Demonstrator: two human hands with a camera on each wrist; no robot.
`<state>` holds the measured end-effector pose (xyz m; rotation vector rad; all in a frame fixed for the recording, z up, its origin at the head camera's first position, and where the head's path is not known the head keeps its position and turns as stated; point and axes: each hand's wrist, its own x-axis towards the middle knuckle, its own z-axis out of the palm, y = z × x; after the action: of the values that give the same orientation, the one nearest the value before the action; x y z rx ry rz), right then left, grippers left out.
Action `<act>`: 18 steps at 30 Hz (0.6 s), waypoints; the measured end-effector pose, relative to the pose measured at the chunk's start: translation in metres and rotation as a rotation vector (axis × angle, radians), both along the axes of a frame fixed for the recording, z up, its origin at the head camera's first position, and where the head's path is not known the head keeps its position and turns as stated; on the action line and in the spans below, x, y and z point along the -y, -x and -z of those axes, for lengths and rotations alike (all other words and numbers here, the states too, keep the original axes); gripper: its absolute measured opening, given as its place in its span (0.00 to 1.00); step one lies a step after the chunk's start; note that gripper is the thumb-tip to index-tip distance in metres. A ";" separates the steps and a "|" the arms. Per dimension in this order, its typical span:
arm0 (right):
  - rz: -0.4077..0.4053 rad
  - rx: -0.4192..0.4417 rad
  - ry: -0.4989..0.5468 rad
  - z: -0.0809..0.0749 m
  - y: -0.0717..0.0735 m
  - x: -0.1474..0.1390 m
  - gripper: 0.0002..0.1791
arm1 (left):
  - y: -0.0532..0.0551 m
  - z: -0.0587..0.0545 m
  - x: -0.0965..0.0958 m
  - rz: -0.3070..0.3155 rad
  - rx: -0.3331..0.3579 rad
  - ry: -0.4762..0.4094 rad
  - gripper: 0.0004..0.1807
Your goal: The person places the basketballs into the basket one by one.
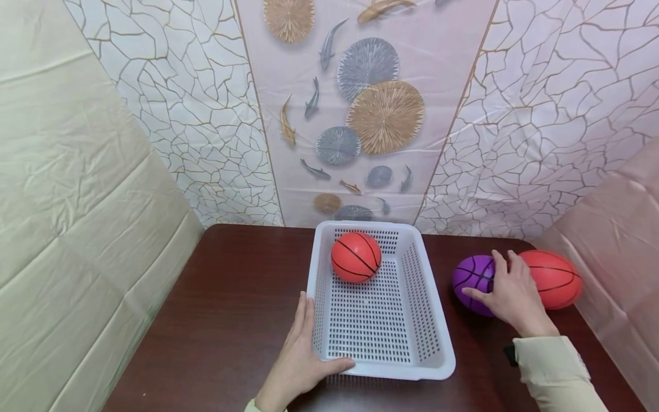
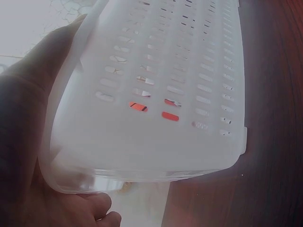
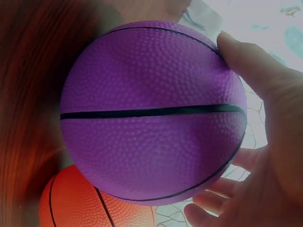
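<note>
- Grips the basket (image 1: pixel 401 371) at its near-left corner with the left hand (image 1: pixel 298 360), fingers laid along the outer side, thumb over the near rim.
- Holds the purple ball (image 1: pixel 469 280) in the curve of the right hand (image 1: pixel 517 297), with thumb on the left side and fingers spread apart round the far and right sides.
- Has the basket on the bench (image 1: pixel 231 309), between both hands.
- Has the red ball (image 1: pixel 355 257) inside the basket, well ahead of the left hand, in the far-left corner.
- Shows the second red ball (image 1: pixel 558 280) just right of the right hand; cannot tell about contact with the purple ball.
- Shows patterned cloth (image 1: pixel 386 114) beyond both hands.
</note>
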<state>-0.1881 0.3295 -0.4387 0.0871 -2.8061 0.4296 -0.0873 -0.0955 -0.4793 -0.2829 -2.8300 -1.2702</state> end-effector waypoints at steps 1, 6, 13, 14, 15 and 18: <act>-0.001 0.001 -0.002 0.001 0.000 0.000 0.62 | 0.000 0.000 0.000 0.000 0.000 0.002 0.75; -0.003 0.015 -0.002 0.006 -0.001 0.003 0.62 | 0.000 0.000 0.000 -0.002 0.003 0.003 0.76; 0.010 0.026 0.001 0.010 -0.003 0.006 0.61 | 0.000 0.001 -0.001 -0.001 0.003 0.006 0.75; 0.012 0.028 0.000 0.010 -0.004 0.006 0.61 | 0.000 0.001 -0.001 -0.002 0.005 0.006 0.75; 0.014 0.032 0.000 0.010 -0.004 0.006 0.61 | 0.000 0.001 -0.001 -0.002 0.006 0.006 0.76; 0.021 0.052 0.000 0.010 -0.004 0.007 0.63 | 0.000 0.000 -0.001 -0.005 0.013 0.002 0.76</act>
<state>-0.1843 0.3223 -0.4489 0.0476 -2.8555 0.4337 -0.0873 -0.0950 -0.4797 -0.2680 -2.8415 -1.2729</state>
